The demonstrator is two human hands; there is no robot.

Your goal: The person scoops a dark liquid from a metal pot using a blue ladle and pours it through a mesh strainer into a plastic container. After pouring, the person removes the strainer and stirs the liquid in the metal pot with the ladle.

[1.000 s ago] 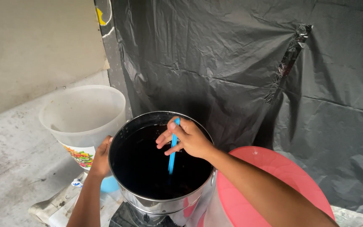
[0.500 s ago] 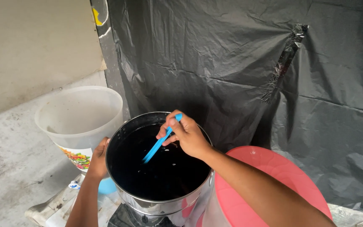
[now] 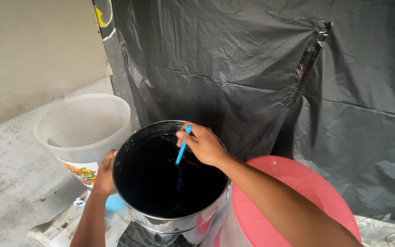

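Two hands at a steel pot of dark liquid

The left hand point(image 3: 104, 176) gripped the metal pot point(image 3: 170, 219) by its near-left rim; the right hand point(image 3: 203, 144) pinched a blue stick point(image 3: 181, 148) dipped into the black liquid point(image 3: 161, 183). A pink lid point(image 3: 298, 196) lay just right, a translucent bucket point(image 3: 85, 126) behind-left, black plastic sheeting point(image 3: 252, 68) beyond.

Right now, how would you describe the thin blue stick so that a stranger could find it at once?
Look at the big black plastic sheet behind, then down to the shiny metal pot full of dark liquid in front of it. The right hand holds the blue stick over the pot, its lower end dipped in the liquid. It is the only thin, bright blue thing inside the pot.
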